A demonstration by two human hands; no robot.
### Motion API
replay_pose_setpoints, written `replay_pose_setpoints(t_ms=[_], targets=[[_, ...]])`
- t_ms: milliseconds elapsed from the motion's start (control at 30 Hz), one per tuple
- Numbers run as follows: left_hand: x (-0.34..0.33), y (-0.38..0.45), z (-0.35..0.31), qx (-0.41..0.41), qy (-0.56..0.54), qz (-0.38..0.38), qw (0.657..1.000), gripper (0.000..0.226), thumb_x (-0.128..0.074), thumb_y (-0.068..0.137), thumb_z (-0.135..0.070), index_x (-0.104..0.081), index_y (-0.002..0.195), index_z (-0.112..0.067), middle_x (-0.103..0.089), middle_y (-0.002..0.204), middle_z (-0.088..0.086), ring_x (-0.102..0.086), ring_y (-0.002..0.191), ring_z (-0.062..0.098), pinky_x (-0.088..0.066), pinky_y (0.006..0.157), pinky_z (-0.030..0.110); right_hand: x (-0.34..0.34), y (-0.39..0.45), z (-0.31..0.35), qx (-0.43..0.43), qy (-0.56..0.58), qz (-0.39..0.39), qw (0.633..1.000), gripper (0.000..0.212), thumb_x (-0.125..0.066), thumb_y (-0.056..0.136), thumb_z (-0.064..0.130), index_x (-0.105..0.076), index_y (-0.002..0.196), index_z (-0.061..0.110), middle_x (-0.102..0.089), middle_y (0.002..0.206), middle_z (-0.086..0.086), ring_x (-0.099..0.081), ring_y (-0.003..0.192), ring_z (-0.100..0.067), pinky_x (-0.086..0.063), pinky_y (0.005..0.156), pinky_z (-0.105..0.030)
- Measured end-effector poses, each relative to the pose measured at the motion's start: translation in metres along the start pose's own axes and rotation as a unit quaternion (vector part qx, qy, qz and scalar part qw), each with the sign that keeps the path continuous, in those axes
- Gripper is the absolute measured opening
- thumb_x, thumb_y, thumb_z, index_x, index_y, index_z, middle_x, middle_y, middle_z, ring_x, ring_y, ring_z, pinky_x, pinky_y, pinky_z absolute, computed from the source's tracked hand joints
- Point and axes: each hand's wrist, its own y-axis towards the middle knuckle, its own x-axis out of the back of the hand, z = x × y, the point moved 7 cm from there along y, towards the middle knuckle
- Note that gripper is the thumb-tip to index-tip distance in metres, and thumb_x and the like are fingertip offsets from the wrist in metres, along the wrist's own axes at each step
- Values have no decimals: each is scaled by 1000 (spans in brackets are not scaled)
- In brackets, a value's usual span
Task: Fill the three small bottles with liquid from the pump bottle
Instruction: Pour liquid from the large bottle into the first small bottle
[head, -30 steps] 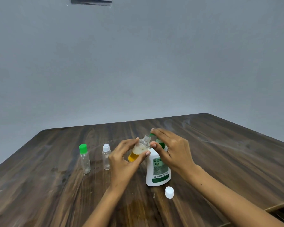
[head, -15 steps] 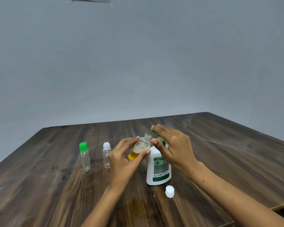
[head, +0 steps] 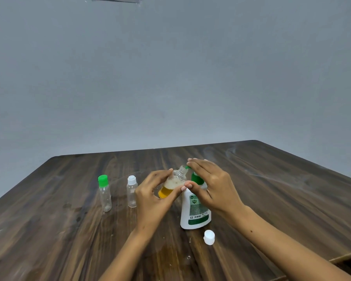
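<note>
The head view shows the left hand [head: 153,196] with its fingers wrapped around a small open bottle [head: 171,184], tipped so its mouth sits at the nozzle of the pump bottle [head: 195,209], which stands on the table [head: 272,189]. The right hand [head: 212,184] lies flat over the pump top with its thumb on the neck. I think this is the first fill, part done with yellow liquid; next come more slow presses, then its white cap [head: 209,237], then the two empty capped bottles, green-capped [head: 104,192] and white-capped [head: 132,191].

Pump head [head: 195,176] mostly hidden under right hand [head: 213,185]; label text unreadably small.
</note>
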Motion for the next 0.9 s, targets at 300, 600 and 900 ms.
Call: replay_pose_setpoints(t_ms=[300, 600, 900], targets=[[2, 0, 0, 8, -5, -10, 1000, 49, -79, 68, -42, -73, 106, -12, -69, 102, -13, -65, 99, -2, -49, 80, 7, 4, 6, 2, -2, -1, -6, 1000, 76, -25, 95, 65, -68, 111, 5, -68, 111, -7, -64, 103, -22, -44, 92, -29], [2, 0, 3, 12, 0, -13, 1000, 46, -84, 66, -34, -74, 105, -11, -70, 101, -10, -66, 97, 1, -50, 80, 9, 11, 11, 4, 19, -18, -22, 999, 75, -23, 96, 64, -70, 106, 6, -70, 106, -6, -64, 100, -20, -43, 88, -26], [1, 0, 3, 9, 2, -9, 1000, 45, -84, 66, -33, -73, 105, -13, -69, 101, -13, -65, 98, -2, -49, 80, 7, 12, 8, 4, 5, -13, -30, 999, 74, -23, 95, 65, -70, 106, 9, -70, 106, -3, -66, 96, -18, -44, 81, -22]])
